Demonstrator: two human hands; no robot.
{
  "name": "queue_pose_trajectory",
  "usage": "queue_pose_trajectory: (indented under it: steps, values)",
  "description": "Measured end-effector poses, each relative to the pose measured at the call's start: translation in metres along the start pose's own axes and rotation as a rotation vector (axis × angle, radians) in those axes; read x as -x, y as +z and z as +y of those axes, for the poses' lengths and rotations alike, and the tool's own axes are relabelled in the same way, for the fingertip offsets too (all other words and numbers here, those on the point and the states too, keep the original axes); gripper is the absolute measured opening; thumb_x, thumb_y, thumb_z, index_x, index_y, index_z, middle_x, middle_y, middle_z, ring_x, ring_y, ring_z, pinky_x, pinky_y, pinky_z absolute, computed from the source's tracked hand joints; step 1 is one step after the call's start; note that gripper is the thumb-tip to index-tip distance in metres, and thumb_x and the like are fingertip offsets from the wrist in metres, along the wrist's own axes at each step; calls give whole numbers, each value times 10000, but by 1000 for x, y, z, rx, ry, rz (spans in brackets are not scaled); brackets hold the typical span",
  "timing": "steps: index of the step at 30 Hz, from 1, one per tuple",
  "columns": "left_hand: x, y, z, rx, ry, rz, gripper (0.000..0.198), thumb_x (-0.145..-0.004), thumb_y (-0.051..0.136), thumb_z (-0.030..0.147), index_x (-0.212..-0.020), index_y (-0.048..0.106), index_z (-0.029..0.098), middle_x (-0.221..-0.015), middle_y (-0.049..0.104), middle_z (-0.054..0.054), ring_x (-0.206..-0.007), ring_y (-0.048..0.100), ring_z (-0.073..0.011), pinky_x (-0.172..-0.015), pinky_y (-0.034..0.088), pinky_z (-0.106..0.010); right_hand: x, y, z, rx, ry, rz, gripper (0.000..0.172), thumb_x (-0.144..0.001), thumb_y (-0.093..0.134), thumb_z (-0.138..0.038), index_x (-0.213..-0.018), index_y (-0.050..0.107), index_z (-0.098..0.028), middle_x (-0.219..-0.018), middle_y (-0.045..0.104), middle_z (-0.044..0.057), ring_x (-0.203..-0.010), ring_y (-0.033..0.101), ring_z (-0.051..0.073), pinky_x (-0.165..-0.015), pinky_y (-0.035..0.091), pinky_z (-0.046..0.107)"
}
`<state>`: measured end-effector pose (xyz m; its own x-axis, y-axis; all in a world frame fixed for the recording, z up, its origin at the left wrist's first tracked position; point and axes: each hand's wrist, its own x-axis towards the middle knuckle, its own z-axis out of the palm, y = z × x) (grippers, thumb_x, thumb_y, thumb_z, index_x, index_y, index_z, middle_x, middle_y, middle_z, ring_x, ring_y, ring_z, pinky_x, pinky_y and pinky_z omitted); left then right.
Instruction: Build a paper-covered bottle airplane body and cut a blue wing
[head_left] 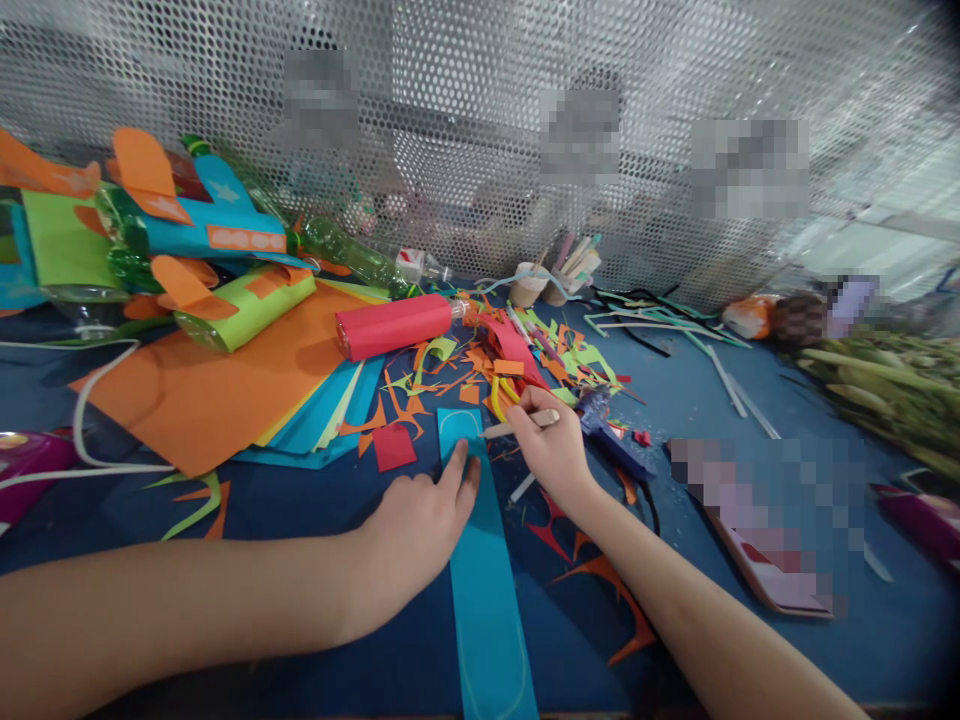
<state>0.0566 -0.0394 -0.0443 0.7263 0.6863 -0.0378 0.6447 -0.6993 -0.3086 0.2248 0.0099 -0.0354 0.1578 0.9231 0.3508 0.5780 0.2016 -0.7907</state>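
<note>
A long blue paper strip (pixel 487 570) lies lengthwise in front of me. Rounded pale outlines are drawn at its far and near ends. My left hand (pixel 420 520) rests on the strip from the left, index and middle fingers stretched out and pressing near the far outline. In my right hand (pixel 551 440) is a pale pen (pixel 525 422), pinched between the fingers. Its tip points left and meets the strip's right edge beside my left fingertips; whether it marks the paper at this instant I cannot tell. Yellow scissor handles (pixel 501 396) show just behind my right hand.
Paper scraps (pixel 442 370), a red-wrapped bottle (pixel 394 328) and orange sheets (pixel 225 390) lie beyond. A bottle plane (pixel 217 230) stands left. A blue glue gun (pixel 619 450) and a phone (pixel 757 540) lie right. Cups of pens (pixel 529 288) stand by the mesh.
</note>
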Motion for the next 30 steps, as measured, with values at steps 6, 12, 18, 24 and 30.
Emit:
queue_pose_trajectory:
  steps: [6,12,18,24,30]
  values:
    - [1,-2,-1,-2,14,-13,531,-817,403,83,-1344,343,103,-1375,329,-268,-543,601,-149,-424,485,-293,0,0,-1,-198,54,23,263,-754,495,-184,-559,323,-220,-455,306,-72,-441,296,90,-440,252,247]
    - [1,-2,0,7,-3,2,533,-821,401,99,-1349,328,109,-1379,326,-261,-526,584,-135,-414,475,-288,1,8,2,-420,100,-168,216,-817,515,-339,-680,392,-226,-498,458,-61,-446,405,93,-449,318,235]
    - [1,1,0,23,-14,32,494,-832,353,100,-1325,367,122,-1353,380,-222,-527,577,-137,-415,478,-295,1,15,9,-442,108,-294,253,-804,539,-338,-654,368,-229,-456,463,-76,-427,417,95,-446,330,232]
    - [1,2,0,5,0,44,506,-830,369,120,-1335,338,90,-1341,376,-251,-515,571,-124,-417,469,-281,1,15,9,-447,110,-348,239,-802,543,-326,-670,366,-232,-451,458,-80,-423,419,100,-452,333,238]
    - [1,1,-1,-10,-4,49,514,-827,362,121,-1340,332,96,-1344,372,-247,-512,569,-123,-415,469,-284,2,16,10,-419,92,-385,238,-809,532,-323,-674,359,-232,-466,467,-74,-430,412,102,-462,334,240]
